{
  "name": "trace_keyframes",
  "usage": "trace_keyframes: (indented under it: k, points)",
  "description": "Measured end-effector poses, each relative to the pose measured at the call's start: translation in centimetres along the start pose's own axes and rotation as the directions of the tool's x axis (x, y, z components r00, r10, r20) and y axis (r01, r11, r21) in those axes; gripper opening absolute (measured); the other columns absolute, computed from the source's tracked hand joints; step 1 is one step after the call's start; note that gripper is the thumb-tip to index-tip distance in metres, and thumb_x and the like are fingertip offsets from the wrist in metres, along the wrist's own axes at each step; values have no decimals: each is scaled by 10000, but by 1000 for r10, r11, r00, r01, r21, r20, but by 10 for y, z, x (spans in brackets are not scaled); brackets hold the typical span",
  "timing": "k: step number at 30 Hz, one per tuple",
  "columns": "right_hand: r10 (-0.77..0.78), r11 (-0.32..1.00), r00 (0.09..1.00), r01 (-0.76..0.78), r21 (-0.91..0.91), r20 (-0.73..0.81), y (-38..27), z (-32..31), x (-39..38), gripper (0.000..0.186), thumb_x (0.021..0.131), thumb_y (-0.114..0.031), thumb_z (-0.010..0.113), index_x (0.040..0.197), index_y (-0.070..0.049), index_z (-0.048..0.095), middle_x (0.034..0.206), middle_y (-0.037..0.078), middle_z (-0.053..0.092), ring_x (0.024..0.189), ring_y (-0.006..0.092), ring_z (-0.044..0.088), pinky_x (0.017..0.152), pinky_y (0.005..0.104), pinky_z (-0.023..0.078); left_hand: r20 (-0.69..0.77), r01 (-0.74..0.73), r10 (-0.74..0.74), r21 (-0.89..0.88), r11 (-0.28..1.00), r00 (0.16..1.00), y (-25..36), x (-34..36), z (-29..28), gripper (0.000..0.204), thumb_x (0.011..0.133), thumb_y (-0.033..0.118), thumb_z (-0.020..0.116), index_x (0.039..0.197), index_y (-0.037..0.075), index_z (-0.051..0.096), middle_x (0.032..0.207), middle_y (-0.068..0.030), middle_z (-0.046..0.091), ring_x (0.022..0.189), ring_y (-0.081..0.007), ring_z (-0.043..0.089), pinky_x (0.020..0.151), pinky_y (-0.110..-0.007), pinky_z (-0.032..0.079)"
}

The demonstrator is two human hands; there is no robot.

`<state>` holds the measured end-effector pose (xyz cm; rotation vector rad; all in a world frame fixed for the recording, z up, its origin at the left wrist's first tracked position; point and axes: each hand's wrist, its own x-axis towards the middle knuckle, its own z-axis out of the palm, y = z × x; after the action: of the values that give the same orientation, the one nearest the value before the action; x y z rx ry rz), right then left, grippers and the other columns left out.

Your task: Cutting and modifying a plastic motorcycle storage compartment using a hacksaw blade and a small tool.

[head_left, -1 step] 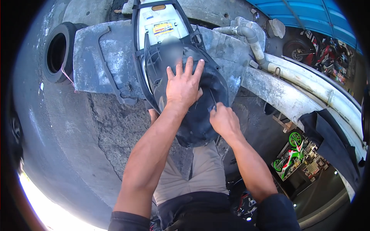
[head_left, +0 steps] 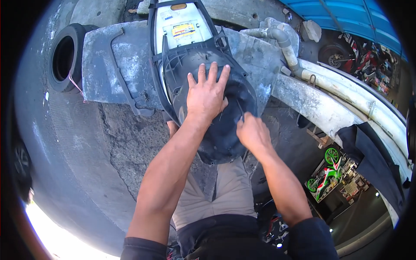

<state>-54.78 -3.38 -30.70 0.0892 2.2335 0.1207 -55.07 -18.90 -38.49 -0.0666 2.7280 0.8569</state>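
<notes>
A long black moulded shell (head_left: 199, 56), with ribs and a rounded near end, lies across a concrete slab and reaches toward my lap. Its far part frames a white panel (head_left: 187, 26) with a yellow label. My left hand (head_left: 206, 97) presses flat on the shell, fingers spread. Just right of it, my right hand (head_left: 253, 132) is closed round a thin dark tool (head_left: 240, 106), whose slim shaft points away into the shell's hollow; its tip and kind are unclear. Bare skin (head_left: 172, 128) shows at the shell's left edge; whether hand or foot, I cannot tell.
The worn slab (head_left: 130, 65) bears a bent dark strip (head_left: 121, 78) on the left. Beside it stands a tyre (head_left: 65, 58). On the right are a grey pipe (head_left: 281, 39), a white ledge (head_left: 312, 102), a draped black cloth (head_left: 372, 151) and a green-wheeled bike (head_left: 325, 177).
My right hand has shifted very slightly to the right and nearer me with the tool. My left hand stays flat in the same place.
</notes>
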Motion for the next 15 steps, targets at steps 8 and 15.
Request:
trace_keyframes:
  k: [8,15]
  points:
    - [34,999,999,-34,-5,31,-5,-8,2,333,978,-248,578,1105,39,687,1009,334,714,994,488,701,906,550,557,8,12,-12,13,1000,1000,4,0,3,986,700,309,884,1560,234,408,1548,-135,454,1433,-417,420,1118,-642,410]
    - [6,1000,1000,-6,15,3,-3,0,-2,325,980,-251,566,1096,33,672,978,332,714,959,501,702,881,562,560,11,13,-14,17,1000,1000,-1,0,2,983,696,299,885,1556,237,414,1543,-134,461,1419,-419,438,1118,-641,412]
